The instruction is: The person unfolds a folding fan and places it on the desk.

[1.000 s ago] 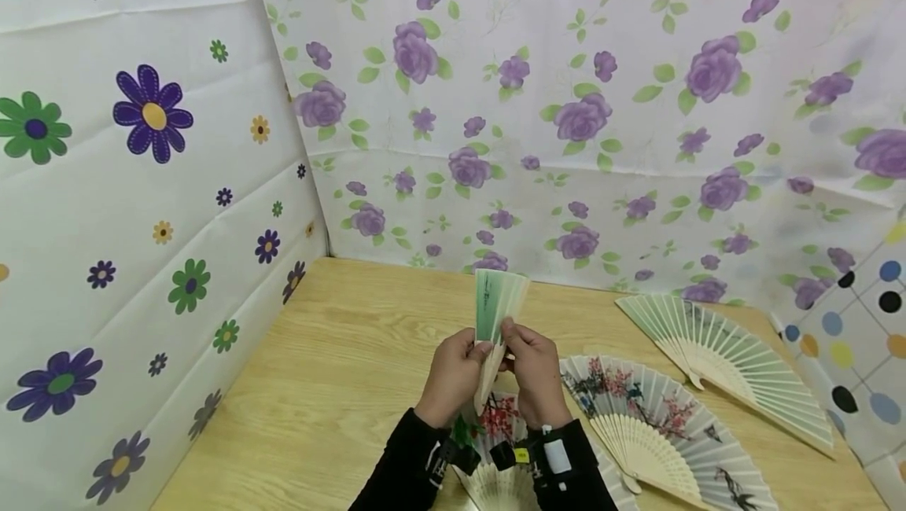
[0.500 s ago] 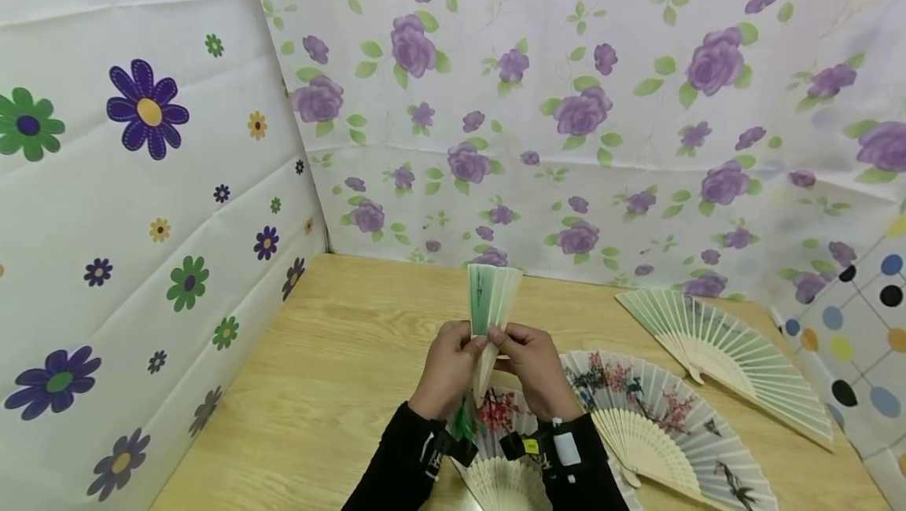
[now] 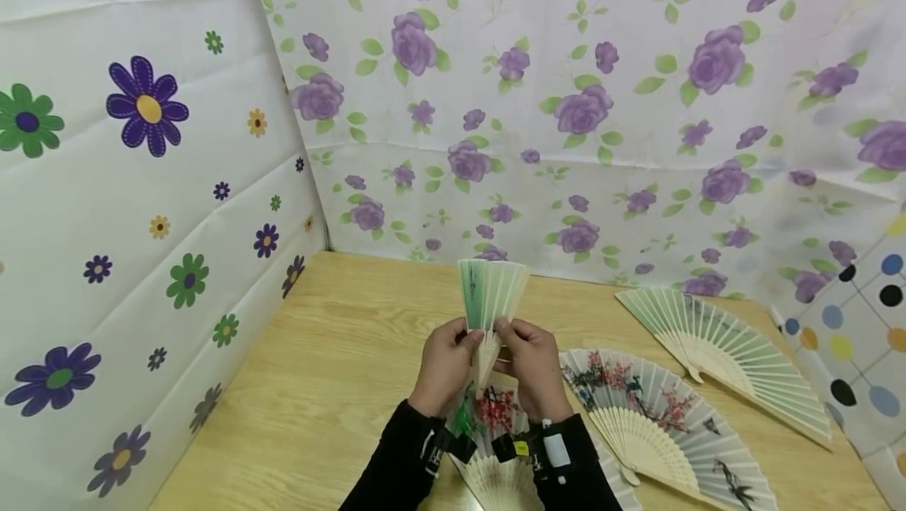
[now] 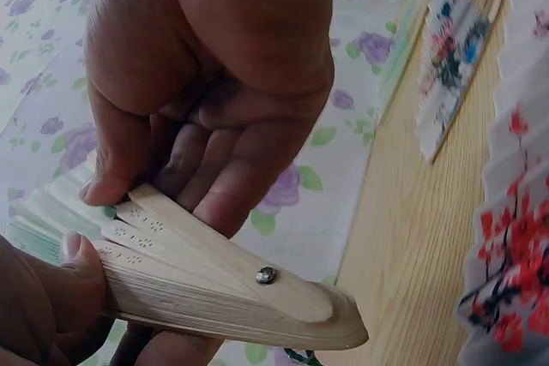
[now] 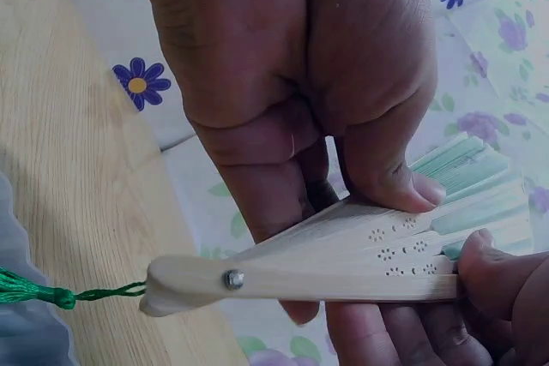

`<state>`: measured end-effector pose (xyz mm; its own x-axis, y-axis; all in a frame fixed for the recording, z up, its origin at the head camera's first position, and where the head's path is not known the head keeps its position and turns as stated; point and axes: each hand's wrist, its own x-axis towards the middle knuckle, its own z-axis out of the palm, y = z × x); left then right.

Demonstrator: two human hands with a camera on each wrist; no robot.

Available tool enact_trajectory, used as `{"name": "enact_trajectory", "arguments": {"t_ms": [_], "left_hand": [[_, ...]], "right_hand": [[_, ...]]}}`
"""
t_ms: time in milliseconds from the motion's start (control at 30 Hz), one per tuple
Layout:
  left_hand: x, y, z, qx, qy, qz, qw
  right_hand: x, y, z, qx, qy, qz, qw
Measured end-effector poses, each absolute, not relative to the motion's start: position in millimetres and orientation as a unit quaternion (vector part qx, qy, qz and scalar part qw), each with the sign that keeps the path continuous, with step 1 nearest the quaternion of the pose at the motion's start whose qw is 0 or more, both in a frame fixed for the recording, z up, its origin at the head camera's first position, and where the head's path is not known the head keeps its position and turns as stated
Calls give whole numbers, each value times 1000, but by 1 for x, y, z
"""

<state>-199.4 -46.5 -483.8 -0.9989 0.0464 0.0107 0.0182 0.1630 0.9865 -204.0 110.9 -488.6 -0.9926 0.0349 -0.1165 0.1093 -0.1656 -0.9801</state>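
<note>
I hold a green folding fan point(image 3: 490, 299) upright above the wooden table point(image 3: 340, 369), partly spread. My left hand point(image 3: 444, 365) grips its bamboo ribs from the left, thumb on the ribs point(image 4: 163, 259). My right hand point(image 3: 532, 365) grips the ribs from the right, thumb pressing the outer slat point(image 5: 343, 250). The rivet point(image 5: 232, 279) and a green tassel point(image 5: 34, 291) show at the fan's base. In the left wrist view the rivet point(image 4: 266, 275) sits near the pivot end.
A spread fan with red blossoms point(image 3: 640, 417) lies right of my hands, a pale green spread fan point(image 3: 722, 354) further right, and another blossom fan point(image 3: 495, 448) under my wrists. Flowered cloth walls point(image 3: 141, 181) enclose the table on the left and back.
The fan's leaves have spread a little wider between my hands. Both hands stay at its ribs in about the same place.
</note>
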Motion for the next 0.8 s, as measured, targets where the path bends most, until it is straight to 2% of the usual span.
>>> {"name": "enact_trajectory", "arguments": {"t_ms": [300,667,800], "left_hand": [[-197,-54,-482,17,719,692,63],[-201,-61,-480,31,761,647,48],[-204,-62,-479,20,757,652,40]], "right_hand": [[-205,115,-491,45,642,-764,43],[-210,118,-492,28,646,-758,85],[-210,118,-490,41,629,-773,70]]}}
